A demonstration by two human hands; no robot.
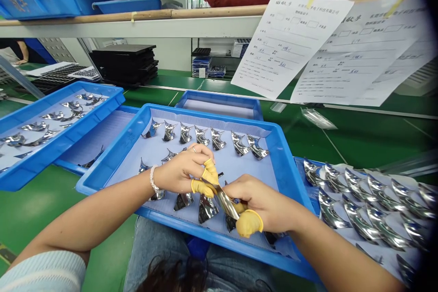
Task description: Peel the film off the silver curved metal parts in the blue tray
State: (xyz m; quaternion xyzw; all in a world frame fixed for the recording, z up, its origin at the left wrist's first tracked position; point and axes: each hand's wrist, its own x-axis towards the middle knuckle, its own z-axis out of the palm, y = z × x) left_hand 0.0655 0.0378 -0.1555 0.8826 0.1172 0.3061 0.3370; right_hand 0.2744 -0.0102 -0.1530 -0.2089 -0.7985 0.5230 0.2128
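Observation:
A shiny curved metal piece [226, 202] is held between my two hands above the middle blue tray [277, 146]. My left hand [191, 171], with yellow finger covers on some fingertips, pinches its upper end. On the right, my right hand [255, 205], also with yellow finger covers, grips its lower end. A row of similar metal pieces [185, 133] lies along the tray's far side on white lining. More pieces [206, 209] lie beneath and beside my hands, partly hidden by them.
Another blue tray [68, 132] with metal pieces stands at the left, overlapping a lower tray. Several shiny pieces [362, 219] lie in rows at the right. Behind are a small blue tray [219, 100], black stacked trays [125, 66] and papers [290, 45] hanging from a shelf.

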